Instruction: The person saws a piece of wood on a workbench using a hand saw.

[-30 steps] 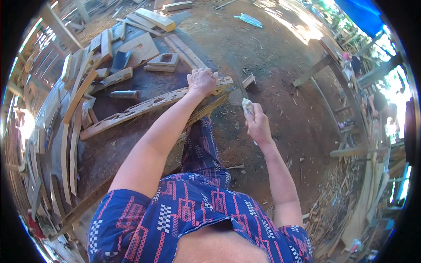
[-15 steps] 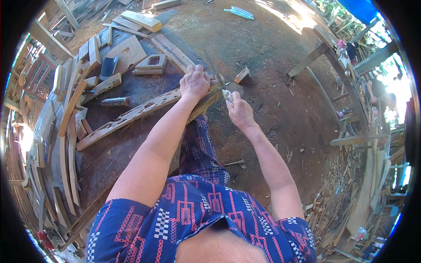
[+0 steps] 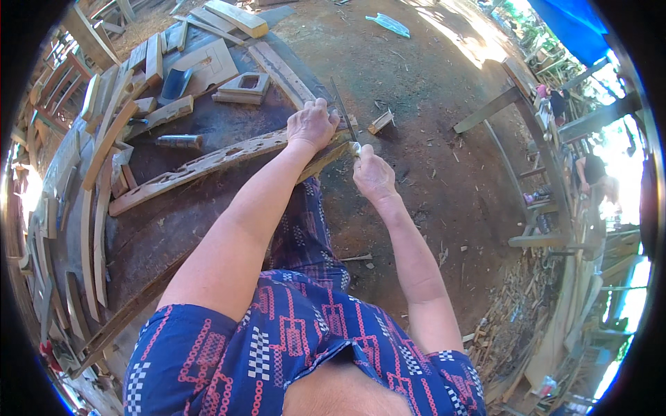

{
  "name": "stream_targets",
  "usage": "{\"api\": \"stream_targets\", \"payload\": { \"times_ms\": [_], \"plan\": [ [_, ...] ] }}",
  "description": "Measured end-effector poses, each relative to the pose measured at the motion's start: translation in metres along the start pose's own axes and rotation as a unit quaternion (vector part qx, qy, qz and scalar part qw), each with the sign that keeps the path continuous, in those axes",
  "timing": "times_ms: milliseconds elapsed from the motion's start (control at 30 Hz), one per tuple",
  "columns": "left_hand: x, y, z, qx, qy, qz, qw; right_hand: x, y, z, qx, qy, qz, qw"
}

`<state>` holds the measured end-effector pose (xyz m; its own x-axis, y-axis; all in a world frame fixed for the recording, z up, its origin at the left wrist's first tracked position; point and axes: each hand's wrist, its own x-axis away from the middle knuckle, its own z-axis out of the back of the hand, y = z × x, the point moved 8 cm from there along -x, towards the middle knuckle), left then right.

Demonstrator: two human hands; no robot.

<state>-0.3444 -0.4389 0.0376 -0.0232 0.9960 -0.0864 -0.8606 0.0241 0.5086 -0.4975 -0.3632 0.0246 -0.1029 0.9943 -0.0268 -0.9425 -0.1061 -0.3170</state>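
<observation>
My left hand [image 3: 312,126] is curled over the right-hand end of a long wooden board [image 3: 198,166] with holes and cut-outs, which lies along the edge of a dark worktable [image 3: 173,243]. My right hand [image 3: 374,173] grips the pale, wrapped handle of a long narrow blade [image 3: 340,104], which points up and away beside the board's end, just right of my left hand. I cannot tell if the blade touches the wood. A small wood piece [image 3: 380,121] is on the ground beyond it.
Loose boards [image 3: 152,59], a blue curved piece [image 3: 176,84], a framed block [image 3: 243,87] and a cylinder [image 3: 179,141] lie on the table. A wooden trestle [image 3: 485,109], another person [image 3: 591,170] and wood scraps [image 3: 506,291] are at right; a plastic bag [image 3: 388,26] lies beyond.
My right hand has moved left and forward with the blade, which now stands close to the board's end. My left hand stays on the board; the view has shifted slightly.
</observation>
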Motion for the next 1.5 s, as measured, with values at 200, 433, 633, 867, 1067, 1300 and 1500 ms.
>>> {"api": "stream_targets", "payload": {
  "times_ms": [200,433,633,867,1067,1300,1500],
  "plan": [
    [0.000,-0.008,0.003,-0.003,0.015,0.003,1.000,0.065,0.009,0.010,0.005,-0.044,0.005,0.999],
    [0.001,-0.001,-0.001,-0.009,0.007,-0.026,1.000,0.029,0.003,0.009,-0.003,-0.013,0.023,1.000],
    [-0.001,0.004,-0.009,-0.012,0.003,-0.027,1.000,0.004,0.002,0.004,0.001,-0.009,0.009,1.000],
    [0.002,-0.007,0.004,-0.022,0.005,-0.027,0.999,0.073,0.010,0.011,0.019,-0.025,0.013,0.999],
    [0.001,0.007,-0.005,-0.015,-0.007,-0.033,0.999,-0.017,-0.005,0.003,-0.008,0.007,-0.001,1.000],
    [0.001,-0.006,0.005,-0.019,0.012,-0.022,1.000,0.085,0.016,0.009,0.003,-0.047,-0.007,0.999],
    [-0.001,0.005,-0.006,-0.015,-0.004,-0.033,0.999,0.011,0.010,0.003,0.009,-0.017,0.018,1.000]
  ]
}}
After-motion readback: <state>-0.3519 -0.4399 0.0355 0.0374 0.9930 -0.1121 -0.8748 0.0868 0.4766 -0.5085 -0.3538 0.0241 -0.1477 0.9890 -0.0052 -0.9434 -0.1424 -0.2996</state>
